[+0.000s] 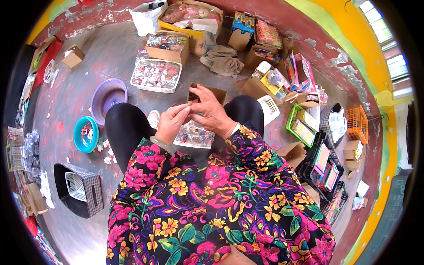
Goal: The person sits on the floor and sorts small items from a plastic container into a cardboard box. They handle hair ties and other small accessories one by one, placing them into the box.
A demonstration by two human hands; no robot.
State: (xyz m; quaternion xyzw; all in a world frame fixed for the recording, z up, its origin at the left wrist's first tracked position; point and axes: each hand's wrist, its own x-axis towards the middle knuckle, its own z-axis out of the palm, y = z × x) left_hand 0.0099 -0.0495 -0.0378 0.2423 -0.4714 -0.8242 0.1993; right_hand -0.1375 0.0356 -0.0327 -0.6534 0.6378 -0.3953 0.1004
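Note:
My left hand (173, 124) and my right hand (213, 111) meet in front of me, between my knees. The fingertips of both are pinched together, and whatever they hold is too small or too hidden to name. Just below them is a white basket (192, 145) with small clear packets (194, 133) in it, partly covered by my hands and sleeves. Behind my right hand, a small open cardboard box (219, 93) shows, with something dark by its left side.
Ahead stands a white basket of packets (155, 76), with filled cartons behind it. A purple basin (100, 102), a turquoise basin (77, 136) and a patterned bin (93, 187) are on my left. To the right are a green crate (291, 118), black crates (304, 170) and an orange crate (363, 125).

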